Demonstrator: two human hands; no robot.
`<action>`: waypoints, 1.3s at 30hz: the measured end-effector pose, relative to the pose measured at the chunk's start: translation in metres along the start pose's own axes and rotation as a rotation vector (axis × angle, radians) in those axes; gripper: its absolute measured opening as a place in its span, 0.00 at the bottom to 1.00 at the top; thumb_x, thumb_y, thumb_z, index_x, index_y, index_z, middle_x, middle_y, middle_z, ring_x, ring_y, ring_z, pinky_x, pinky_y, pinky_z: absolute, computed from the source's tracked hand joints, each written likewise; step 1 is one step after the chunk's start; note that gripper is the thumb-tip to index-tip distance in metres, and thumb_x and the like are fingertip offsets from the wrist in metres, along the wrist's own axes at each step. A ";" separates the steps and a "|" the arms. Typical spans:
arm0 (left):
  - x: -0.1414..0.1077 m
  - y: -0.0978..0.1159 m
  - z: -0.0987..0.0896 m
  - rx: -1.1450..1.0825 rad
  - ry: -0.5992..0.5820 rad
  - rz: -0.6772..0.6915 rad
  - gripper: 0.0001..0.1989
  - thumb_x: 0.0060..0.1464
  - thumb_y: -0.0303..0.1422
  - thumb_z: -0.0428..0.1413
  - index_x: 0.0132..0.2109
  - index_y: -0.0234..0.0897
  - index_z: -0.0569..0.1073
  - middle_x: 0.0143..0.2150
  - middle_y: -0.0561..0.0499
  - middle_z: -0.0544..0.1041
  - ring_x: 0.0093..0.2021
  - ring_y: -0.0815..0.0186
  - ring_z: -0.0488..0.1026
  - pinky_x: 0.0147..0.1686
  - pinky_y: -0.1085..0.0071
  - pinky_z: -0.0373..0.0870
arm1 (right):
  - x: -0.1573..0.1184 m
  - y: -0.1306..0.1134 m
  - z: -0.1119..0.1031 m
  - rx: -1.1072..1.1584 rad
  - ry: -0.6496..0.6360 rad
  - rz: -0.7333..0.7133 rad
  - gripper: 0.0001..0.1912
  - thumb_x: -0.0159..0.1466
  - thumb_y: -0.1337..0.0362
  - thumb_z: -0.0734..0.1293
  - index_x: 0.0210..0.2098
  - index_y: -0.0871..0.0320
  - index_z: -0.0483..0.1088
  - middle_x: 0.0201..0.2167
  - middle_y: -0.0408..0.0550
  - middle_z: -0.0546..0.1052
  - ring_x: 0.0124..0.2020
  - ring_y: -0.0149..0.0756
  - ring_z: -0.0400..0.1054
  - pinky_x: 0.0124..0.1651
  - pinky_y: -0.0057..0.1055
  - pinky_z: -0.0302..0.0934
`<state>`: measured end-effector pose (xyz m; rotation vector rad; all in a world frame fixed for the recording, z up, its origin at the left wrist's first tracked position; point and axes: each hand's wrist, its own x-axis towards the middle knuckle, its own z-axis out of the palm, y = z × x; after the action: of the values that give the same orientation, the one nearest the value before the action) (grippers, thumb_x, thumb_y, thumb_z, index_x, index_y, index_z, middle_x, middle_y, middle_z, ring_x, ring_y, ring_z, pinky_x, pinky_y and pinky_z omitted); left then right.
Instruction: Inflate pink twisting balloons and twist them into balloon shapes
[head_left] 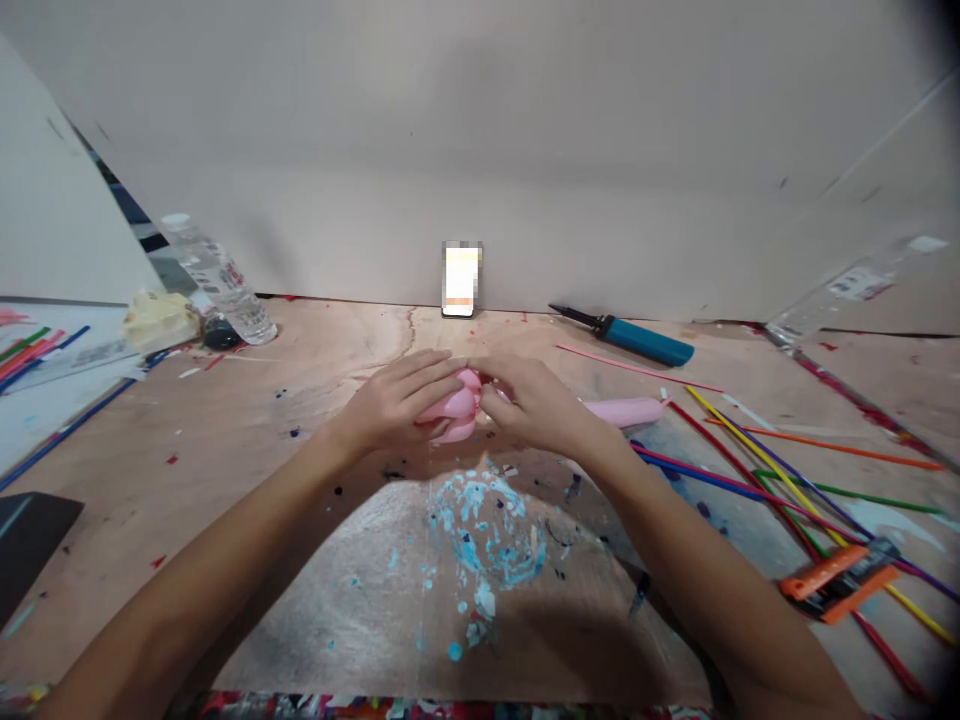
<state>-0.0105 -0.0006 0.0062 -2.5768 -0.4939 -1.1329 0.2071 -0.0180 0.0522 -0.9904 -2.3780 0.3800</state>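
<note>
A pink modelling balloon (459,404) is between my two hands over the middle of the table, bunched into several rounded bubbles. My left hand (397,395) is curled around the bubbles from the left. From the other side, my right hand (525,395) pinches the balloon near where the bubbles meet. The balloon's long straight tail (626,411) reaches out to the right past my right wrist and ends in a thin tip. My fingers hide part of the twisted section.
A lit phone (461,280) leans on the back wall. Right of it lies a blue hand pump (649,341). Uninflated balloons (787,470) and an orange-and-black tool (840,580) lie at right. Plastic bottles stand at left (225,285) and right (847,290). Paint marks the wooden table (300,580).
</note>
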 end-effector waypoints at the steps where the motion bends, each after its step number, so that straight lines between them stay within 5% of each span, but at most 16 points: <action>1: -0.002 -0.001 0.002 0.025 -0.019 0.009 0.27 0.53 0.33 0.58 0.59 0.36 0.63 0.57 0.41 0.72 0.59 0.57 0.67 0.57 0.56 0.68 | 0.001 0.001 0.000 0.027 0.015 -0.009 0.18 0.60 0.70 0.58 0.46 0.57 0.72 0.42 0.48 0.77 0.40 0.36 0.69 0.44 0.31 0.60; 6: -0.009 -0.002 0.004 0.126 0.001 -0.070 0.25 0.57 0.37 0.54 0.60 0.35 0.61 0.56 0.39 0.72 0.58 0.56 0.68 0.56 0.56 0.68 | 0.002 0.005 -0.003 0.170 -0.002 0.039 0.22 0.57 0.73 0.57 0.46 0.57 0.73 0.44 0.46 0.77 0.41 0.35 0.69 0.44 0.30 0.61; 16: -0.007 0.002 0.002 0.202 0.008 -0.139 0.18 0.60 0.40 0.50 0.53 0.34 0.66 0.44 0.41 0.77 0.42 0.59 0.74 0.42 0.63 0.71 | 0.000 -0.002 -0.003 0.132 0.003 0.075 0.12 0.61 0.70 0.57 0.34 0.57 0.73 0.34 0.44 0.78 0.35 0.33 0.69 0.39 0.29 0.59; 19: -0.004 0.003 0.000 0.167 -0.034 -0.131 0.21 0.58 0.43 0.52 0.53 0.34 0.66 0.43 0.41 0.76 0.42 0.59 0.73 0.43 0.63 0.71 | 0.000 -0.007 -0.004 0.086 0.003 0.046 0.08 0.61 0.62 0.63 0.36 0.57 0.72 0.34 0.44 0.77 0.34 0.34 0.68 0.37 0.29 0.58; 25: 0.002 0.000 -0.004 0.143 -0.071 -0.161 0.24 0.55 0.47 0.55 0.50 0.33 0.67 0.41 0.42 0.75 0.39 0.60 0.71 0.40 0.64 0.71 | -0.001 -0.006 -0.002 0.013 -0.012 0.079 0.15 0.54 0.58 0.69 0.40 0.57 0.72 0.36 0.46 0.78 0.35 0.37 0.69 0.37 0.30 0.59; 32: 0.011 0.007 -0.007 0.190 -0.041 -0.097 0.23 0.55 0.47 0.54 0.48 0.32 0.67 0.41 0.42 0.74 0.39 0.59 0.70 0.40 0.63 0.71 | -0.001 0.000 -0.011 0.165 -0.066 0.139 0.21 0.53 0.65 0.69 0.47 0.55 0.71 0.43 0.45 0.77 0.42 0.38 0.70 0.43 0.31 0.62; 39: 0.013 0.010 -0.002 0.170 -0.071 -0.161 0.19 0.55 0.43 0.56 0.47 0.34 0.66 0.43 0.42 0.72 0.42 0.58 0.68 0.42 0.60 0.70 | -0.002 0.001 -0.004 0.176 0.051 0.133 0.23 0.53 0.71 0.65 0.49 0.55 0.69 0.45 0.46 0.76 0.44 0.38 0.70 0.46 0.33 0.62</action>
<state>0.0005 -0.0083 0.0160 -2.4723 -0.7915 -1.0031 0.2111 -0.0186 0.0545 -1.0650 -2.1973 0.5955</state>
